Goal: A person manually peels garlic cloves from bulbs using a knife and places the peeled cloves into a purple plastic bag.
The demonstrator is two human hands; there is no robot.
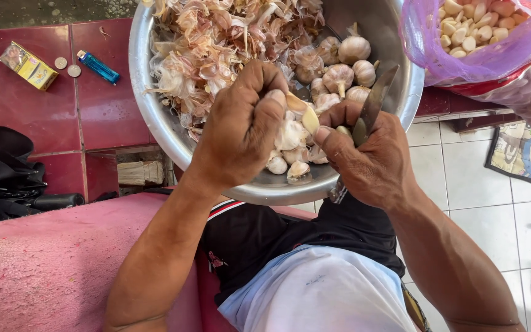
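Now, left hand (241, 126): pinching clove (310, 118)
right hand (370, 157): gripping knife (373, 106), blade up-right, thumb touching clove
bowl (155, 117): underneath

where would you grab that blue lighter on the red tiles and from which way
Pinch the lighter across its long blue sides, near the middle, coming straight down from above. It lies flat on the red tile, slanted, with its metal end toward the two coins. Both long sides have open tile beside them, so fingers should fit there, probably without nudging the coins.
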